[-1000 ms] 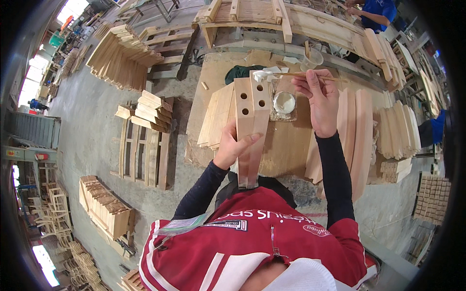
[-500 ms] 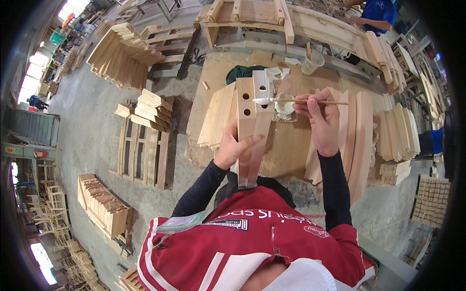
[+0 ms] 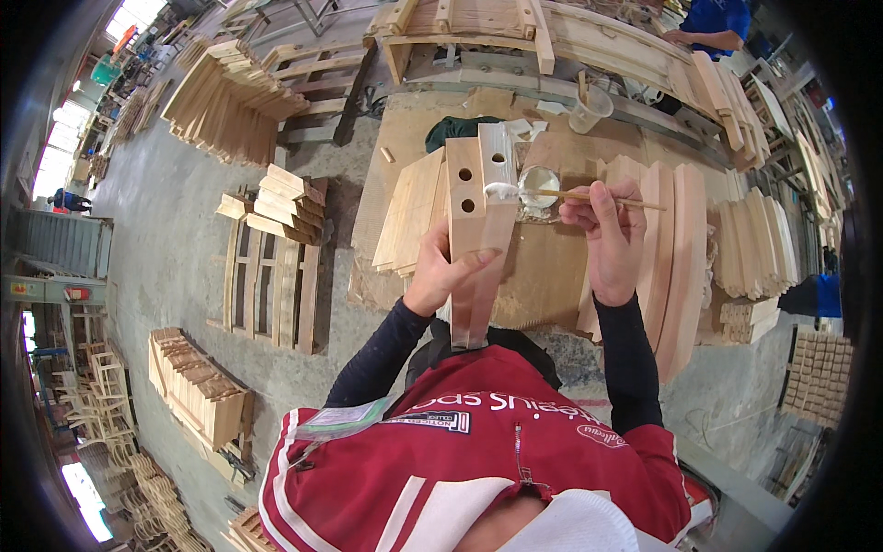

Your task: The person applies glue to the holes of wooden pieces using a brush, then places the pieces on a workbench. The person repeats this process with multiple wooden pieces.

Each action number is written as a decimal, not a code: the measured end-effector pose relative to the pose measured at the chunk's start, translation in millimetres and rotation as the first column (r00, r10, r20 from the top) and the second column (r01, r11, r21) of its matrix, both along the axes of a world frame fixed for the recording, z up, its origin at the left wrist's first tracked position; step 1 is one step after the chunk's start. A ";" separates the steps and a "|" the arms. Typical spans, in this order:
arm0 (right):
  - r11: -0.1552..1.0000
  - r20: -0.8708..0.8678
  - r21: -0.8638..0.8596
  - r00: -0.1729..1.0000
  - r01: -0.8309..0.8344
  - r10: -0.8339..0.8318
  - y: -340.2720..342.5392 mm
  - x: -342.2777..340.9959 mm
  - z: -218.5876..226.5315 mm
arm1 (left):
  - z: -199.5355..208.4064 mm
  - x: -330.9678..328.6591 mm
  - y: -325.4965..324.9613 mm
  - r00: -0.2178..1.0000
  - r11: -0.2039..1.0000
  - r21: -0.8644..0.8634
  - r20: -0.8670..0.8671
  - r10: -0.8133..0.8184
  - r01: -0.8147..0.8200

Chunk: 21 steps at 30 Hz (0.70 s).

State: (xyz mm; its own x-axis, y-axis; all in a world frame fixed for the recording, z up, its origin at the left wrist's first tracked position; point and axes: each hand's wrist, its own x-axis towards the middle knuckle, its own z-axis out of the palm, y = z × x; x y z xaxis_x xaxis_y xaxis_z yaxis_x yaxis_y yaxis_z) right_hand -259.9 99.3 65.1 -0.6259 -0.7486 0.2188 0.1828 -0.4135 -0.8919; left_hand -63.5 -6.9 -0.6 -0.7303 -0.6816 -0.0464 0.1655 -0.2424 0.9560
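Observation:
My left hand (image 3: 445,278) is closed around two pale wooden pieces held side by side, their lower ends near my lap. The left wooden piece (image 3: 464,239) shows two round holes near its top. Wet white coating, which looks like glue, covers the upper end of the right wooden piece (image 3: 498,172), with one hole showing. In my right hand (image 3: 605,225) a thin wooden stick (image 3: 575,195) is pinched between thumb and fingers. Its white-coated tip lies against the right piece, over its lower part of the coating. Just beyond the stick sits a round container (image 3: 540,178) of white stuff.
Beneath my hands is a board-topped surface (image 3: 543,276). Flat wooden pieces (image 3: 409,212) lie left, curved ones (image 3: 682,267) right. Behind stand a clear plastic cup (image 3: 590,109) and dark green cloth (image 3: 455,132). A person in blue (image 3: 716,32) is at the far right.
The stick's tip has shifted slightly right across the right wooden piece, and my right hand has sunk slightly. My left hand keeps its hold.

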 end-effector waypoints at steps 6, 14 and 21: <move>0.998 0.025 -0.050 0.999 0.041 -0.040 -19.1 -4.6 3.5 | -2.2 1.9 4.5 1.000 1.000 -0.014 -0.030 0.009 -0.010; 0.996 0.006 -0.083 0.999 0.042 -0.041 -40.0 -15.9 16.4 | 0.5 4.6 6.6 1.000 0.999 -0.042 -0.016 -0.010 0.009; 0.992 -0.080 -0.114 0.994 0.060 -0.069 -31.0 -22.7 29.6 | 1.8 4.5 5.0 0.999 0.999 -0.052 -0.030 -0.014 0.012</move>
State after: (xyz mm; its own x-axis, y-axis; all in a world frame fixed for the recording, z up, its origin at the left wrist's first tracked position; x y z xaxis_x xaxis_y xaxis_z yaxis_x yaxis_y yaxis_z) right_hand -282.5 68.3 94.6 -0.6478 -0.6754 0.3523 0.0791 -0.5196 -0.8507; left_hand -59.0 -1.9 1.2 -0.7396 -0.6730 0.0112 0.1920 -0.1950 0.9618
